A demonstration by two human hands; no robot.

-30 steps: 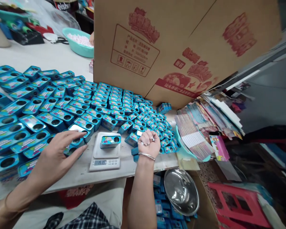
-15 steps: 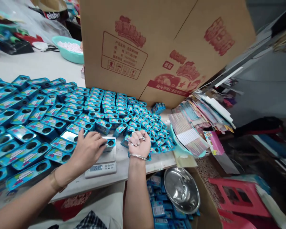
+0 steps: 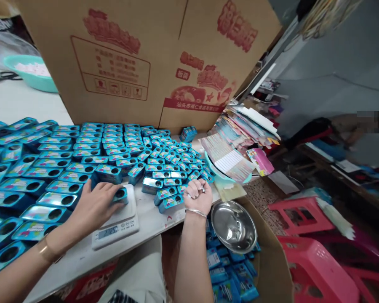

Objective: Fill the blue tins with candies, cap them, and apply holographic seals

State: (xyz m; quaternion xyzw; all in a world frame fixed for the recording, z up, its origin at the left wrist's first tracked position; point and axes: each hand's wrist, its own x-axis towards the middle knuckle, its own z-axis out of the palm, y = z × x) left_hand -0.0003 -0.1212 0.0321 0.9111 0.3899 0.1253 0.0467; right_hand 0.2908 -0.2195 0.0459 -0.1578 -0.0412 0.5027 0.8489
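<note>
A small blue tin (image 3: 120,195) with a round hole in its top stands on the white digital scale (image 3: 133,227). My left hand (image 3: 96,204) is closed around that tin from the left, covering most of it. Beyond the table's front edge, palm up, my right hand (image 3: 198,194) is curled into a fist. Small white pieces show between its fingers; how many it holds is hidden. Several rows of blue tins (image 3: 53,162) like this one cover the table left of and behind the scale. More tins (image 3: 170,202) stand just left of my right hand.
A large cardboard box (image 3: 120,105) walls off the back. A green basin (image 3: 47,84) of pale pieces stands back left. Lower right, a steel bowl (image 3: 233,229) rests over blue packs in an open carton (image 3: 271,261). Red stools (image 3: 312,265) and a person (image 3: 350,134) are farther right.
The view has swung to the right. My right fist has moved away from the scale to the right. My left hand still holds the tin, and the scale's display shows a different number.
</note>
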